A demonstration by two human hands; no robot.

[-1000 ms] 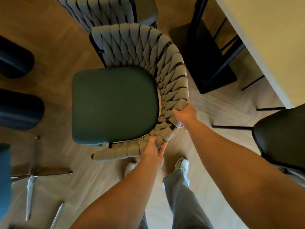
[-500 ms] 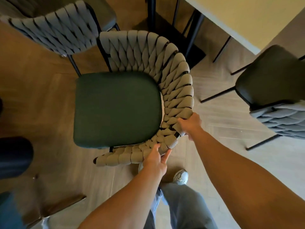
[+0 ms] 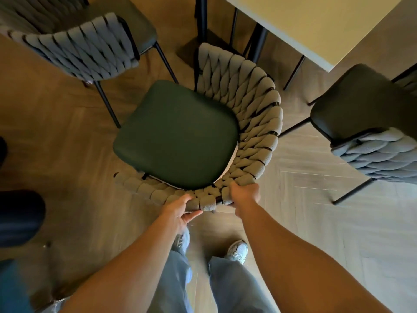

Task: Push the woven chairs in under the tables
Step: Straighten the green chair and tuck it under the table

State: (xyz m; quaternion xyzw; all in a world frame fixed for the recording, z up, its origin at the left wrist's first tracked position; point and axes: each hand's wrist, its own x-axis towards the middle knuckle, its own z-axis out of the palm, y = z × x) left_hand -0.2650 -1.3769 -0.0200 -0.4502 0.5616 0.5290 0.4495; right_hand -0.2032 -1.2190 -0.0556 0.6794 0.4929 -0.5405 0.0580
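grey woven-backed chair with dark green seat (image 3: 176, 136) — my left hand (image 3: 178, 211) and right hand (image 3: 244, 194) both clutch its curved back rim, beside the pale rectangular table (image 3: 316, 26).

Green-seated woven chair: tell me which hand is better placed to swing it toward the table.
Probably the right hand. It grips the woven backrest on the side nearer the table, where the back curves up. The left hand holds the lower rim farther from the table and would mostly steady.
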